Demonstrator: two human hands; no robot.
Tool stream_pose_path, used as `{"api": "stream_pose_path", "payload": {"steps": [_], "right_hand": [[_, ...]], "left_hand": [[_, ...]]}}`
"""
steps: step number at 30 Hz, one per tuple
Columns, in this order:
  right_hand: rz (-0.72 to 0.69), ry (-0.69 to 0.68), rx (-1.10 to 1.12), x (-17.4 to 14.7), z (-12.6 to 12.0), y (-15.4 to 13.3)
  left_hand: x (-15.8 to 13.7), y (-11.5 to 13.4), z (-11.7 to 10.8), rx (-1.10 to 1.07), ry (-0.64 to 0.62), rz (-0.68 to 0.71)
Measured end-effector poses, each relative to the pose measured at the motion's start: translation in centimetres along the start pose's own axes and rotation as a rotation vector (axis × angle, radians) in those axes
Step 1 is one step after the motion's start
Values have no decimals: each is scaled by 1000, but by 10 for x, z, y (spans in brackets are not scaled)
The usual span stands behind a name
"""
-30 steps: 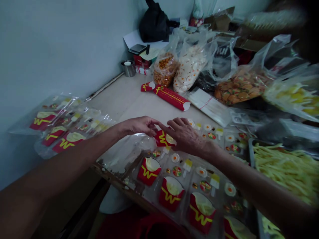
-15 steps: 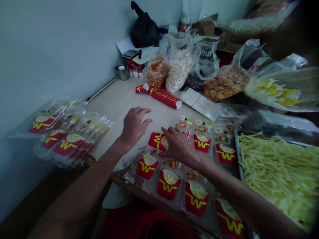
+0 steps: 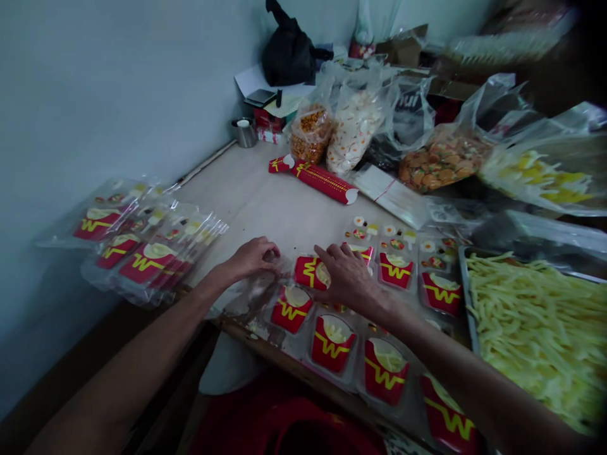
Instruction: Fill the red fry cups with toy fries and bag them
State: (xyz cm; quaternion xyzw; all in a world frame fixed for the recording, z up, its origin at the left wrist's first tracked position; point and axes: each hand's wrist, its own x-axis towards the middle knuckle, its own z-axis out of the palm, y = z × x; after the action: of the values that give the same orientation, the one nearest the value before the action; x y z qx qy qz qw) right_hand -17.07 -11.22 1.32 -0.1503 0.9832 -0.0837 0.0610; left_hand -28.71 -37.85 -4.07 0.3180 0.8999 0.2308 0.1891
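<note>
My left hand [image 3: 256,256] has its thumb and forefinger pinched at the edge of a crumpled clear plastic bag [image 3: 258,287]. Just right of it, a clear blister pack [image 3: 310,272] with a red, yellow-striped fries carton lies sideways. My right hand [image 3: 348,272] grips this pack at its right end, its fingertips over the top and its palm hiding part of it. More carton packs stand in rows around my right hand, such as the near pack [image 3: 332,344] and the far pack [image 3: 396,270]. They hold small food-shaped pieces too.
Bagged packs [image 3: 147,259] are piled at the left edge. A metal tray [image 3: 469,297] of fry-shaped pieces stands right. Behind lie red carton stacks [image 3: 327,183], clear sleeves [image 3: 391,193] and bags of small pieces, including white ones [image 3: 355,129]. A steel cup [image 3: 245,134] stands by the wall.
My left hand has come down to the clear plastic and its fingers have closed from a spread pose. My right hand stays at the sideways pack. The view has shifted slightly left.
</note>
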Motion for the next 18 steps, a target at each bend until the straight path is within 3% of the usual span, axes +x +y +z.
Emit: {"api": "stream_pose_path", "payload": {"steps": [5, 9, 15, 18], "right_hand": [[19, -11, -3, 2, 0, 1], [4, -5, -9, 4, -1, 1], [80, 34, -15, 0, -6, -9], [11, 37, 7, -6, -5, -11]], "left_hand": [[17, 2, 2, -112, -37, 91], [20, 9, 0, -423, -128, -34], [3, 29, -10, -697, 39, -188], [-4, 36, -15, -704, 84, -205]]}}
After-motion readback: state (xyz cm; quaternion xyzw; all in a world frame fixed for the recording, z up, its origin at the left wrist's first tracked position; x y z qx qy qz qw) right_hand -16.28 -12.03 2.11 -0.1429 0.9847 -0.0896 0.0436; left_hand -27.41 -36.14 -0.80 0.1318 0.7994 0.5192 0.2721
